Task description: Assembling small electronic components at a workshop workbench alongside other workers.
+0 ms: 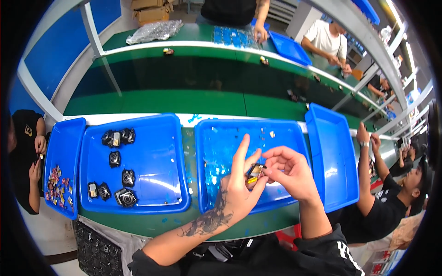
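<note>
A small black electronic module [256, 171] with a yellow part on its lower side is held up over a blue tray [200, 152]. My left hand [239, 186] grips it between the thumb and bent fingers, its index finger stretched upward. From the other side, my right hand [292, 174] pinches the module's right edge with thumb and fingertips. The fingers partly cover the module, so its details are hard to make out. Bits of blue film and small pale scraps lie in the tray beneath my hands.
To the left, a blue tray [154, 129] carries several black round-faced modules [125, 197]. Beyond it a narrower tray [69, 138] has small colourful pieces [59, 188]. Another tray [331, 156] stands tilted at right. A green conveyor [202, 103] runs behind a white rail [189, 118]. Co-workers sit around.
</note>
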`<control>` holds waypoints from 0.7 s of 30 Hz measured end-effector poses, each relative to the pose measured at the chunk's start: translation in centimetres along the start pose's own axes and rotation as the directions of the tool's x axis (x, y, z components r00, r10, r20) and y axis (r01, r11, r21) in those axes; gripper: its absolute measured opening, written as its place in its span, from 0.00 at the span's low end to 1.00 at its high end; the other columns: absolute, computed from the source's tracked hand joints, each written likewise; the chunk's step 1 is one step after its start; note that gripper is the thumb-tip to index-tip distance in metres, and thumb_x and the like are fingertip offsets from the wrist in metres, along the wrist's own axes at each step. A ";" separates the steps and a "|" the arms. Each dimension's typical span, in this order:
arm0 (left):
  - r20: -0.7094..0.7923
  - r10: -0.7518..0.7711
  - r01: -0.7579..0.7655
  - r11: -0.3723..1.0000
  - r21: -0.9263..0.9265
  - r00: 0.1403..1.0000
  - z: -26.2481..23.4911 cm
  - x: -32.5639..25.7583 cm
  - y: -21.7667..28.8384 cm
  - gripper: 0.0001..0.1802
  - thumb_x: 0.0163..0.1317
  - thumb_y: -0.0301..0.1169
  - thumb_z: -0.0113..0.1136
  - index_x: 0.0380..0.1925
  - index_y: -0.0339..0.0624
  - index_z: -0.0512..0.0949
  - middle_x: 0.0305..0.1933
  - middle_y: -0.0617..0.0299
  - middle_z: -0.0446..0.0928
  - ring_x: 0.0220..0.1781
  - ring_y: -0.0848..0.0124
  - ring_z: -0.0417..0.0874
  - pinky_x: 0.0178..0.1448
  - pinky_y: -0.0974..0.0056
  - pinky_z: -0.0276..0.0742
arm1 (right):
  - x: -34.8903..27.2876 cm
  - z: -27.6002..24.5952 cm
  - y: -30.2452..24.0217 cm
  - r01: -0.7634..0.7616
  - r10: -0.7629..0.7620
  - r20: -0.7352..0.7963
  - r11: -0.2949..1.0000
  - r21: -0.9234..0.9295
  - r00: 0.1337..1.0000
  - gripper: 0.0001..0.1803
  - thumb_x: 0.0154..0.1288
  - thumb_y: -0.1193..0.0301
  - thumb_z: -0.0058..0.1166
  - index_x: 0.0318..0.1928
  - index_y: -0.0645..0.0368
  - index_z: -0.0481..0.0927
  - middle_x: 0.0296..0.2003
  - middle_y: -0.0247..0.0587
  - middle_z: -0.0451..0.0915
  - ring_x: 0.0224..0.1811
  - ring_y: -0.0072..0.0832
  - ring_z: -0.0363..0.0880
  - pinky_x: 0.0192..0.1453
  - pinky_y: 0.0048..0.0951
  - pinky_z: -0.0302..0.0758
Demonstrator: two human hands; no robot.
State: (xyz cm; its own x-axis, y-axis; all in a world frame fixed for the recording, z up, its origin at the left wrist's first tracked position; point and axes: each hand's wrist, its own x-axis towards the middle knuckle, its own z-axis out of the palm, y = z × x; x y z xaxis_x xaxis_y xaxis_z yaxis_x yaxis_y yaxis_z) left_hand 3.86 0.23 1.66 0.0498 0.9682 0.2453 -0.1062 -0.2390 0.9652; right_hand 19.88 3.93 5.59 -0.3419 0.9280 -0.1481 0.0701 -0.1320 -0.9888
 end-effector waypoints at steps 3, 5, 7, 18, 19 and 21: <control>-0.104 0.001 0.001 1.000 0.024 0.995 -0.4 0.8 0.6 0.53 0.56 0.19 0.65 0.74 0.42 0.39 0.70 0.38 0.59 0.56 0.62 0.80 0.49 0.65 0.83 | 5.0 -1.4 -0.6 0.074 -0.069 0.083 0.995 -0.064 0.994 0.18 0.60 0.79 0.59 0.51 0.66 0.74 0.31 0.37 0.81 0.32 0.20 0.80 0.35 0.22 0.79; -0.205 -0.035 0.026 0.999 -0.044 0.978 -0.4 1.0 1.3 0.54 0.55 0.25 0.69 0.73 0.37 0.40 0.73 0.37 0.52 0.62 0.56 0.76 0.47 0.61 0.83 | 10.3 -2.7 -2.1 0.102 -0.112 -0.032 0.971 -0.216 0.993 0.18 0.61 0.76 0.57 0.51 0.64 0.74 0.30 0.37 0.83 0.30 0.20 0.80 0.33 0.21 0.77; -0.262 0.111 -0.080 0.989 0.123 0.959 -0.4 1.1 1.1 0.53 0.54 0.27 0.70 0.72 0.33 0.44 0.70 0.40 0.55 0.60 0.57 0.75 0.48 0.61 0.81 | 16.2 -4.2 -2.2 0.020 -0.064 -0.172 0.969 -0.247 0.983 0.19 0.60 0.78 0.57 0.52 0.66 0.72 0.32 0.40 0.84 0.31 0.19 0.79 0.33 0.20 0.77; 0.154 0.579 -0.482 0.469 0.740 0.800 0.8 -1.8 1.1 0.35 0.51 0.30 0.68 0.61 0.42 0.70 0.67 0.43 0.62 0.50 0.47 0.78 0.50 0.51 0.79 | 20.1 -8.0 -0.9 0.044 -0.353 -0.104 0.387 -0.921 0.930 0.12 0.55 0.71 0.66 0.39 0.63 0.83 0.27 0.45 0.84 0.29 0.32 0.85 0.34 0.30 0.80; 0.127 0.578 -0.454 0.465 0.760 0.806 0.5 -2.0 0.5 0.35 0.51 0.30 0.68 0.61 0.42 0.70 0.67 0.43 0.62 0.50 0.47 0.78 0.50 0.51 0.79 | 18.5 -4.1 -4.8 0.125 -0.329 -0.009 0.382 -0.916 0.944 0.10 0.57 0.70 0.64 0.37 0.62 0.84 0.28 0.44 0.84 0.31 0.34 0.85 0.36 0.30 0.80; 0.113 0.661 -0.519 0.460 0.720 0.742 0.2 -1.4 0.2 0.32 0.52 0.29 0.66 0.60 0.42 0.71 0.64 0.43 0.66 0.50 0.48 0.78 0.51 0.52 0.79 | 13.2 2.7 -13.6 0.320 -0.316 0.173 0.507 -0.800 0.933 0.06 0.58 0.72 0.61 0.34 0.61 0.84 0.27 0.43 0.83 0.31 0.35 0.84 0.38 0.32 0.79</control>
State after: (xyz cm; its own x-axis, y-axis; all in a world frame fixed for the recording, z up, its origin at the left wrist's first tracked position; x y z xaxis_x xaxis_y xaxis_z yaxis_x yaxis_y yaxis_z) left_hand 3.94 -1.20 1.51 0.0785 0.5518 0.8303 0.6404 -0.6662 0.3822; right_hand 11.89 16.98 16.98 -0.5035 0.8470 0.1705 0.6758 0.5090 -0.5331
